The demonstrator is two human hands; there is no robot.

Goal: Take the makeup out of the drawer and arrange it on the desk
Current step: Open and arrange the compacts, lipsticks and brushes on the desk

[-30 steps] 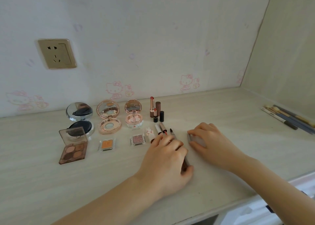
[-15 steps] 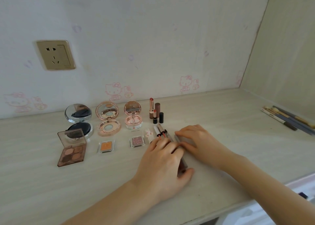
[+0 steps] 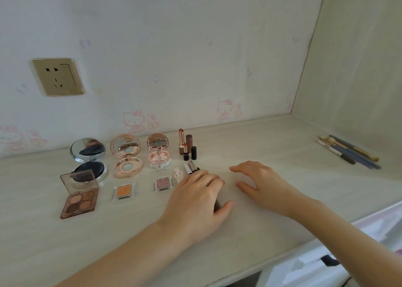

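Along pale desk [image 3: 272,147], arranged makeup [image 3: 127,156]

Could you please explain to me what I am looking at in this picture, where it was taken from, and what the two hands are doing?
There is no machine here: a person wears a camera on the head, so the single view looks forward and down at their own bare hands over a pale desk.

Along the wall stand three open compacts: a silver one, a rose-gold one and a smaller pink one, then a few upright lipsticks. In front lie a brown eyeshadow palette, an orange single shadow and a pink glittery one. Some brushes and pencils lie far right.

The left hand rests over several slim tubes lying side by side, apparently lining them up. The right hand hovers or rests beside it, fingers relaxed, holding nothing.
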